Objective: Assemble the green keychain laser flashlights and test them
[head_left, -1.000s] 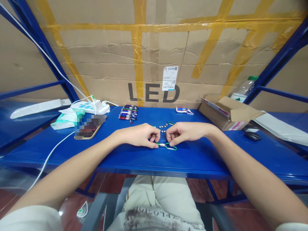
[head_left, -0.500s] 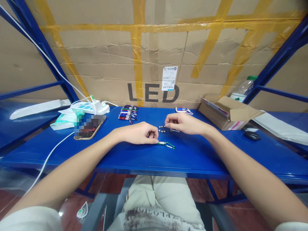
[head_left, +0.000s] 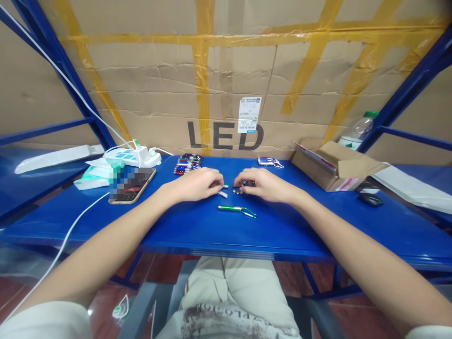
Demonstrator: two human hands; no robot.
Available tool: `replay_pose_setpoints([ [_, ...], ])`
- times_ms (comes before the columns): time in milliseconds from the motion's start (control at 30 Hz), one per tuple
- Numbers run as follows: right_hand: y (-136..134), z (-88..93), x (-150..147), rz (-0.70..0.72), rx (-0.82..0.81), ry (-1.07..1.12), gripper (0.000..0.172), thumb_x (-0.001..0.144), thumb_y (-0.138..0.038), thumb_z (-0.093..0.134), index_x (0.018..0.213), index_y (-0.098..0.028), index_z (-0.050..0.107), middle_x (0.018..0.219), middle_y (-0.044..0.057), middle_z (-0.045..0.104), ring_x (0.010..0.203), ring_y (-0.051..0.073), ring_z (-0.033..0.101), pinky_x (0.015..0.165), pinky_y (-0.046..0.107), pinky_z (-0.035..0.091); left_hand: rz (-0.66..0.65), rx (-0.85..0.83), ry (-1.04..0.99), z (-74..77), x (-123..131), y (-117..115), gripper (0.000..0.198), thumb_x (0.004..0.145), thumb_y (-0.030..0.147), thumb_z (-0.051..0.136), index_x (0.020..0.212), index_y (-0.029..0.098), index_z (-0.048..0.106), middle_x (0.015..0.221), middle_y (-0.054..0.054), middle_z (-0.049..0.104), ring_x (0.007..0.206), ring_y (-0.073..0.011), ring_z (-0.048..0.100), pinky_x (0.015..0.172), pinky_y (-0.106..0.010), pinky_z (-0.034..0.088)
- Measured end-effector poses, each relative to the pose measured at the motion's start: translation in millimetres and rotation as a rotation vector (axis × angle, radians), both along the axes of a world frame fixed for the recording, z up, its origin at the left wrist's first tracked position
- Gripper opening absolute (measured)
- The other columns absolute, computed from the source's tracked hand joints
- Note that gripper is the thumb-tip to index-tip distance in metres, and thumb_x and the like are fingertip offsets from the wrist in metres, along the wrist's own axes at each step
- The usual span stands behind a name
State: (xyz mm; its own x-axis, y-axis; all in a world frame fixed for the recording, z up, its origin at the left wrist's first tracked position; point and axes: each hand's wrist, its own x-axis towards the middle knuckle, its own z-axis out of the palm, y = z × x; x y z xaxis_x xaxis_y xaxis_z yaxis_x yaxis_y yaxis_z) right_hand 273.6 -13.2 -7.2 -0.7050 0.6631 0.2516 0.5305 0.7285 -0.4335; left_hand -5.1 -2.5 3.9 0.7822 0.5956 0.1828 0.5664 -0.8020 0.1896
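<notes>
On the blue tabletop lies a green mini torch (head_left: 229,207) with a green carabiner (head_left: 249,213) at its right end, and neither hand touches it. Just behind it, my left hand (head_left: 203,183) has its fingers curled together. A small green-and-silver piece (head_left: 225,186) and a short pale cylinder (head_left: 222,193) show at its fingertips; whether they are gripped is unclear. My right hand (head_left: 259,182) is closed in a pinch beside several button cells (head_left: 236,191), its fingers partly covering them. What sits between those fingers is hidden.
A row of coloured mini torches (head_left: 188,163) lies behind my left hand, and blue ones (head_left: 267,161) lie behind my right. Further left are a phone (head_left: 136,186) and a power strip (head_left: 141,157). An open cardboard box (head_left: 335,165) and a black mouse (head_left: 369,199) stand right.
My left hand has let go of the green torch and moved back and left, small pieces now showing at its fingertips. My right hand has shifted slightly left, over the button cells.
</notes>
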Motion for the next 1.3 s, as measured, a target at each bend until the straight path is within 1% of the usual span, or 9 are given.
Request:
replay_pose_setpoints([
  [67, 0.5, -1.7, -1.4, 0.013, 0.021, -0.023, 0.020, 0.098, -0.020, 0.066, 0.114, -0.019, 0.078, 0.112, 0.011, 0.077, 0.105, 0.026, 0.069, 0.096, 0.037, 0.050, -0.015, -0.018, 0.041, 0.2, -2.8, 2.7, 0.020, 0.101, 0.025, 0.061, 0.106, 0.019, 0.080, 0.101, -0.007, 0.074, 0.088, -0.0211, 0.068, 0.082, -0.031, 0.046],
  [133, 0.8, -3.1, -2.3, 0.025, 0.031, -0.044, 0.020, 0.099, -0.019, 0.066, 0.115, -0.019, 0.079, 0.114, 0.011, 0.078, 0.107, 0.027, 0.069, 0.098, 0.039, 0.050, -0.027, -0.026, 0.057, 0.4, -3.5, 3.0, 0.020, 0.101, 0.028, 0.064, 0.107, 0.020, 0.081, 0.099, -0.006, 0.072, 0.086, -0.0205, 0.067, 0.081, -0.031, 0.045],
  [400, 0.9, -6.7, -3.6, 0.043, 0.061, -0.106, 0.018, 0.101, -0.020, 0.065, 0.114, -0.020, 0.078, 0.115, 0.011, 0.079, 0.108, 0.028, 0.069, 0.100, 0.042, 0.048, -0.044, -0.043, 0.064, -4.5, -2.0, 3.5, 0.023, 0.103, 0.037, 0.067, 0.108, 0.020, 0.081, 0.098, -0.006, 0.070, 0.087, -0.0209, 0.066, 0.081, -0.031, 0.043],
  [567, 0.2, -8.6, -6.4, 0.043, 0.063, -0.111, 0.018, 0.101, -0.019, 0.065, 0.113, -0.022, 0.077, 0.114, 0.010, 0.080, 0.108, 0.028, 0.069, 0.100, 0.042, 0.048, -0.018, -0.043, 0.019, -3.2, -2.5, 3.4, 0.022, 0.102, 0.039, 0.067, 0.103, 0.019, 0.077, 0.100, -0.006, 0.072, 0.085, -0.0205, 0.065, 0.078, -0.031, 0.043],
  [733, 0.3, -10.1, -8.4, 0.040, 0.065, -0.111, 0.013, 0.099, -0.017, 0.066, 0.107, -0.021, 0.075, 0.110, 0.009, 0.080, 0.105, 0.027, 0.068, 0.098, 0.041, 0.047, 0.059, -0.071, -0.072, -0.2, -1.3, 1.0, 0.026, 0.104, 0.043, 0.064, 0.103, 0.018, 0.072, 0.097, -0.006, 0.076, 0.085, -0.0209, 0.067, 0.075, -0.031, 0.043],
  [833, 0.1, -10.1, -9.2, 0.034, 0.057, -0.104, 0.011, 0.098, -0.015, 0.066, 0.104, -0.021, 0.074, 0.110, 0.009, 0.080, 0.104, 0.027, 0.068, 0.097, 0.040, 0.047, 0.088, -0.049, -0.131, 0.6, -0.2, 1.2, 0.030, 0.107, 0.046, 0.062, 0.106, 0.018, 0.072, 0.101, -0.007, 0.077, 0.088, -0.0217, 0.069, 0.079, -0.032, 0.045],
  [1033, -2.3, -8.3, -11.1, 0.022, 0.029, -0.081, 0.010, 0.097, -0.015, 0.066, 0.100, -0.022, 0.072, 0.107, 0.007, 0.080, 0.102, 0.025, 0.068, 0.095, 0.038, 0.046, 0.109, -0.008, -0.202, -0.6, 1.5, 4.1, 0.036, 0.110, 0.042, 0.056, 0.127, 0.017, 0.074, 0.120, -0.011, 0.079, 0.105, -0.0251, 0.072, 0.096, -0.036, 0.050],
  [1200, -4.1, -7.7, -12.3, -0.016, 0.007, -0.076, 0.009, 0.095, -0.014, 0.067, 0.099, -0.022, 0.070, 0.101, 0.005, 0.079, 0.092, 0.023, 0.065, 0.087, 0.034, 0.044, 0.256, -0.077, -0.360, -2.9, 3.9, 6.9, 0.032, 0.104, 0.046, 0.066, 0.115, 0.017, 0.076, 0.102, -0.007, 0.080, 0.088, -0.0215, 0.071, 0.081, -0.033, 0.051],
  [1300, -5.1, -7.4, -13.2, -0.030, -0.035, -0.066, 0.012, 0.092, -0.012, 0.066, 0.099, -0.021, 0.068, 0.098, 0.004, 0.078, 0.086, 0.020, 0.063, 0.083, 0.032, 0.043, 0.261, -0.175, -0.476, -5.9, 6.2, 10.1, 0.032, 0.097, 0.047, 0.074, 0.109, 0.017, 0.076, 0.098, -0.007, 0.079, 0.083, -0.0195, 0.068, 0.075, -0.032, 0.051],
])
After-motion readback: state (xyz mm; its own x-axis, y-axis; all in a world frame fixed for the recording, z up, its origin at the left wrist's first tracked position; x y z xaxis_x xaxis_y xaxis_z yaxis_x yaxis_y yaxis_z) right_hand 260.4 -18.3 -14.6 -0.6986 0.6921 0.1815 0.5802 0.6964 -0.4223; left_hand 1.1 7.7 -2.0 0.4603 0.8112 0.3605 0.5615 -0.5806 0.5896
